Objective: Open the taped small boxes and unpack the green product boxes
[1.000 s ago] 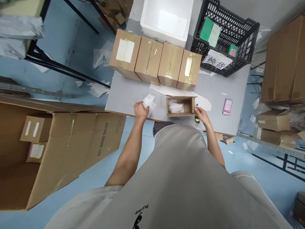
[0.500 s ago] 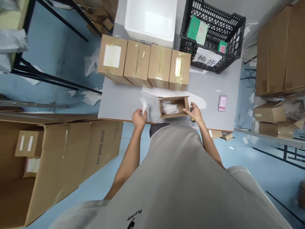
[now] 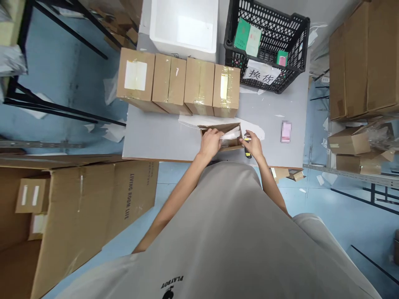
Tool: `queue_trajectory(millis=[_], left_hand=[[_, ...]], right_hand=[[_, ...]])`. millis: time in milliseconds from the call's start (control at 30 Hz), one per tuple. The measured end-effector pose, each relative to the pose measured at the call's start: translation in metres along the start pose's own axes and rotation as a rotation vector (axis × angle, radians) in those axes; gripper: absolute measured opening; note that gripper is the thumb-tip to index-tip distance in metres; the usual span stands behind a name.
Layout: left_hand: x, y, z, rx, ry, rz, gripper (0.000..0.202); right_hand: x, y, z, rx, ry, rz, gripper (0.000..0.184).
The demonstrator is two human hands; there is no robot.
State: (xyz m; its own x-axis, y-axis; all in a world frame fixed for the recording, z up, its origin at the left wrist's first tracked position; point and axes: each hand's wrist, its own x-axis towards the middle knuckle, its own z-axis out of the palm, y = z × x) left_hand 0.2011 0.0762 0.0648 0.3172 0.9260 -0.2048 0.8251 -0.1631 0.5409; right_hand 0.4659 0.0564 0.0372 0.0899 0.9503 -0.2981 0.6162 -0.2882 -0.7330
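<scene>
The small open brown cardboard box [image 3: 232, 127] lay near the front edge of the counter [image 3: 156, 133], its flaps up and a white plastic-wrapped packet [image 3: 231, 134] lying lengthwise inside it. The left hand [image 3: 211, 143] was bent over the box's left end with its fingers curled down onto the packet; whether it gripped the packet or only pressed on it could not be told. The right hand [image 3: 254, 144] was loosely open, with its fingertips against the box's right end, and a small black-and-yellow tool [image 3: 247, 155] lay just beside it on the counter. A thin white sheet [image 3: 190, 121] was spread under and behind the box. Behind that stood a row of four taped brown cardboard boxes [image 3: 177, 83] side by side, then a white foam tub [image 3: 183, 25] and a black plastic lattice crate [image 3: 296, 37] holding green packs [image 3: 247, 36] and carrying a white paper sign [image 3: 261, 75]. A small pink item [image 3: 286, 131], too blurred to identify, lay well to the right on the pale grey counter. On the blue floor [image 3: 77, 50] to the left was a large brown carton [image 3: 77, 207], with paper scraps scattered about, and more cartons [image 3: 358, 62] were stacked at the right.
</scene>
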Motion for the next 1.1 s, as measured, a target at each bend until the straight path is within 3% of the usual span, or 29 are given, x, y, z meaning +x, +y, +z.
queue_trajectory(millis=[100,267,433,467,533,633,733,800,900,1000,1100], left_hand=[[0.016,-0.004,0.014,0.119,-0.144,-0.069,0.051],[0.019,-0.006,0.022,0.124,-0.189,-0.092,0.057],[0.022,0.005,0.025,0.097,-0.346,-0.171,0.045],[0.02,0.007,0.024,0.092,-0.33,-0.165,0.044],[0.009,0.007,0.02,0.049,-0.189,-0.121,0.045],[-0.017,-0.006,0.013,-0.089,0.19,-0.103,0.039],[-0.04,-0.031,0.011,-0.235,0.419,-0.312,0.045],[-0.049,-0.047,0.013,-0.423,0.426,-0.539,0.054],[-0.053,-0.06,0.02,-0.792,0.336,-0.802,0.05],[-0.056,-0.06,0.023,-0.98,0.286,-0.823,0.052],[-0.06,-0.053,0.02,-1.018,0.32,-0.797,0.056]], right_hand=[[-0.002,0.003,-0.003,0.021,0.016,-0.003,0.062],[-0.005,0.005,-0.004,0.021,0.015,-0.015,0.057],[-0.004,0.002,-0.001,-0.003,-0.01,-0.049,0.052],[-0.003,0.001,-0.001,-0.013,-0.012,-0.055,0.051],[-0.003,0.0,-0.002,-0.021,-0.008,-0.063,0.048],[-0.003,0.001,-0.006,0.022,0.001,-0.051,0.047],[-0.001,0.005,-0.009,0.13,-0.012,0.0,0.054],[0.001,0.009,-0.009,0.196,-0.031,0.042,0.06],[0.005,0.013,-0.004,0.28,-0.1,0.124,0.068],[0.003,0.012,0.004,0.378,-0.223,0.175,0.074],[-0.005,0.007,0.01,0.422,-0.247,0.194,0.08]])
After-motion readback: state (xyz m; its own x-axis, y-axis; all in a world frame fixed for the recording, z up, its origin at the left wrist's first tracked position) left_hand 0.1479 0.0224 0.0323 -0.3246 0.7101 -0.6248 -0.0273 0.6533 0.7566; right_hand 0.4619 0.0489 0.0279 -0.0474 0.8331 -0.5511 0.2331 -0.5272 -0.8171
